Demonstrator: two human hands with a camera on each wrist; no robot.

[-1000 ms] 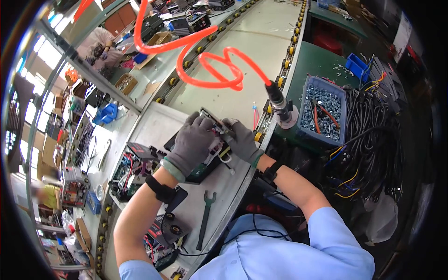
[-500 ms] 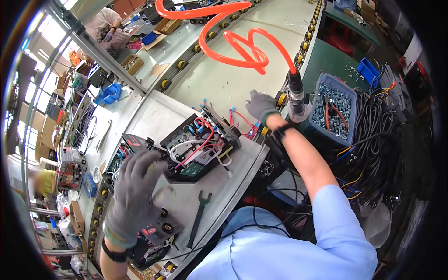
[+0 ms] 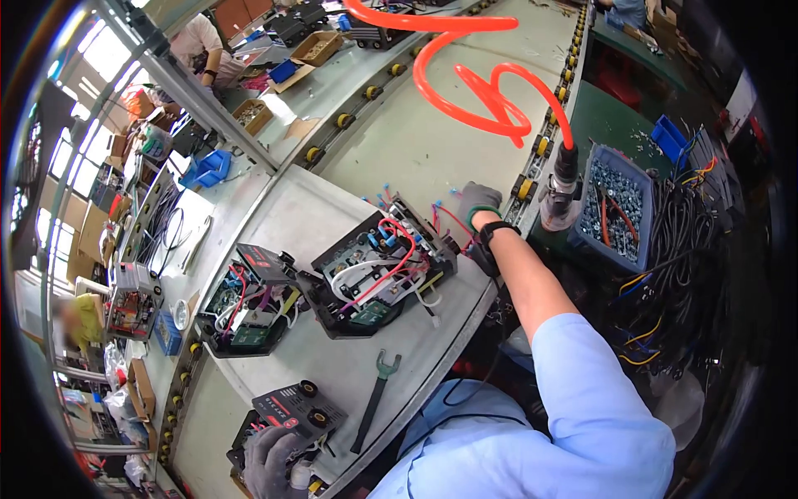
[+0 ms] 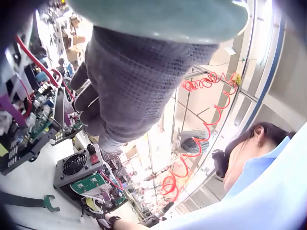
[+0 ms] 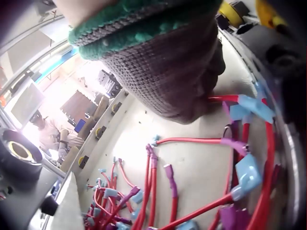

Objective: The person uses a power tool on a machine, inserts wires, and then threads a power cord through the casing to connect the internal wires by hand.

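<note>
My left hand [image 3: 274, 461], in a grey glove, is at the near electronic unit [image 3: 287, 412], over its lower left side. The left wrist view shows its fingers [image 4: 88, 98] loosely bent and apart. My gloved right hand [image 3: 480, 201] is low over the belt beside loose red wires [image 3: 449, 218] with blue and purple terminals. In the right wrist view one red wire [image 5: 225, 98] runs in behind its fingers; whether they pinch it I cannot tell. An opened unit [image 3: 378, 270] with red and white leads stands left of that hand, and another opened unit [image 3: 249, 303] lies farther left.
A green-headed fork wrench [image 3: 378, 399] lies on the metal plate [image 3: 287, 200]. Right of the belt [image 3: 391, 158], a power driver [image 3: 561, 195] on a coiled orange hose [image 3: 474, 83] stands near a bin of screws [image 3: 648, 191]. Black cables [image 3: 677, 249] are heaped beyond.
Both hands have left the middle opened unit. The left hand has swung down to the near unit; the right has moved right to the loose wires. The head view has shifted.
</note>
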